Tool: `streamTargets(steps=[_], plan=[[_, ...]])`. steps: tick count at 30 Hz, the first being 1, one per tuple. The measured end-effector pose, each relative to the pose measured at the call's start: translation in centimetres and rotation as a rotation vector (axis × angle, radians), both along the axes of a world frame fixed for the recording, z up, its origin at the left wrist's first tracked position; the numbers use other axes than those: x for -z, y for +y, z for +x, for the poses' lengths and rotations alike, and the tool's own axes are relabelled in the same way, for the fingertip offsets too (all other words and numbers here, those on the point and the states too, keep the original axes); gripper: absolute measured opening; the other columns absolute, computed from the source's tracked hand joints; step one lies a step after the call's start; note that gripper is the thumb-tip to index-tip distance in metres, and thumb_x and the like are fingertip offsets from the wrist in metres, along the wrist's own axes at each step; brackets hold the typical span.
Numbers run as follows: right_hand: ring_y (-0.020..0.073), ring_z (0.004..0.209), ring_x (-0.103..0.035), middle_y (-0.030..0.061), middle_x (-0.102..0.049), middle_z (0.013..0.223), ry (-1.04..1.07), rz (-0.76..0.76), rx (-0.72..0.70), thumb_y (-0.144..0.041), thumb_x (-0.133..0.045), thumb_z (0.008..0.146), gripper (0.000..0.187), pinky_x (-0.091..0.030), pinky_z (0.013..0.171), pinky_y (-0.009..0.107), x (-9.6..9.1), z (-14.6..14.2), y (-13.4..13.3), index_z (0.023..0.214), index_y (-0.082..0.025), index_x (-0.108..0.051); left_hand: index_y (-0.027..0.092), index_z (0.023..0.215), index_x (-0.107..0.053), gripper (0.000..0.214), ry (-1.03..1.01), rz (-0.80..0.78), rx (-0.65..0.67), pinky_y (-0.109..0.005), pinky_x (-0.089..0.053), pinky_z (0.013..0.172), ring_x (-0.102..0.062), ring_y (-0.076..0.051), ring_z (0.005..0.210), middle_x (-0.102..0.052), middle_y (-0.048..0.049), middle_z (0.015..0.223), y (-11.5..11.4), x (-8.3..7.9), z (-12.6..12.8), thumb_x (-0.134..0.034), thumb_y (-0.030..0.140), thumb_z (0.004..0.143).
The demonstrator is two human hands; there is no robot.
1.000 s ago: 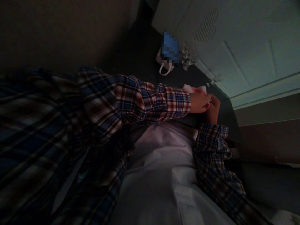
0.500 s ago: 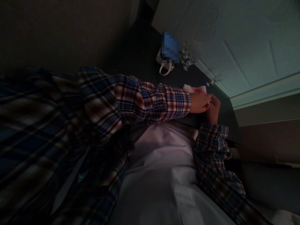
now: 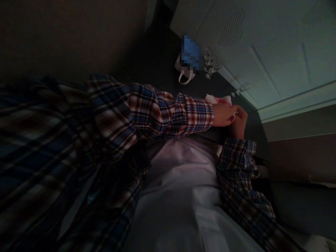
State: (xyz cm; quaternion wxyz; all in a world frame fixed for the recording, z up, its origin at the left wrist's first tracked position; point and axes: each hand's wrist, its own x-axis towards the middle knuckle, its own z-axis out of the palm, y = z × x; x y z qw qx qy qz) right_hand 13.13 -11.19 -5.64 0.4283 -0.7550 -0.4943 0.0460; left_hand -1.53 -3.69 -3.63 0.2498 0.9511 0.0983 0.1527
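Observation:
My left hand (image 3: 223, 114) reaches in from the left in a plaid sleeve, its fingers bent and meeting my right hand (image 3: 240, 120) above the dark table. Both hands look closed, fingertips together around something small and pale (image 3: 236, 112). Its kind is too small and dim to tell. A pink and white cloth (image 3: 219, 99) lies just behind my left hand, partly covered by it. One small stemmed glass (image 3: 237, 91) lies on its side or tilted beyond my hands; which of these, I cannot tell.
Several clear stemmed glasses (image 3: 210, 64) cluster at the back of the dark table (image 3: 157, 56). Beside them stands a pale container with a looped handle (image 3: 185, 77), a blurred blue item (image 3: 191, 52) above it. A white panel with heart reliefs (image 3: 262, 52) borders the far side.
Almost nothing differs. My right hand has shifted very slightly to the right, and the pinched fingers stay together.

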Motion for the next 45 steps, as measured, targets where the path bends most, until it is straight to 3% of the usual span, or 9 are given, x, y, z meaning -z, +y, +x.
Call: streamTargets(steps=[12, 20, 45], plan=[[0.0016, 0.062, -0.027, -0.0008, -0.032, 0.062, -0.008, 0.014, -0.008, -0.028, -0.045, 0.071, 0.021, -0.022, 0.057, 0.017, 0.01, 0.15, 0.09, 0.063, -0.011, -0.035, 0.008, 0.138, -0.039, 0.048, 0.0, -0.011, -0.004, -0.027, -0.046, 0.087, -0.06, -0.018, 0.101, -0.058, -0.0143, 0.115, -0.07, -0.05, -0.03, -0.034, 0.027, 0.094], [0.0017, 0.062, -0.027, -0.0008, -0.033, 0.062, 0.026, 0.02, -0.006, -0.026, -0.046, 0.069, 0.018, -0.023, 0.057, 0.017, 0.05, -0.08, 0.04, 0.064, -0.011, -0.037, 0.007, 0.137, -0.039, 0.047, 0.006, -0.017, 0.008, -0.034, -0.048, 0.092, -0.06, -0.022, 0.104, -0.058, -0.0149, 0.116, -0.02, -0.13, -0.14, -0.034, 0.026, 0.094], [0.0011, 0.061, -0.028, -0.0005, -0.033, 0.061, 0.0, 0.016, 0.011, -0.026, -0.046, 0.07, 0.021, -0.021, 0.056, 0.017, 0.05, 0.14, 0.1, 0.062, -0.01, -0.036, 0.008, 0.137, -0.038, 0.047, 0.027, 0.015, -0.015, -0.03, -0.046, 0.089, -0.058, -0.02, 0.101, -0.059, -0.0123, 0.114, -0.14, -0.19, -0.11, -0.034, 0.027, 0.094]])
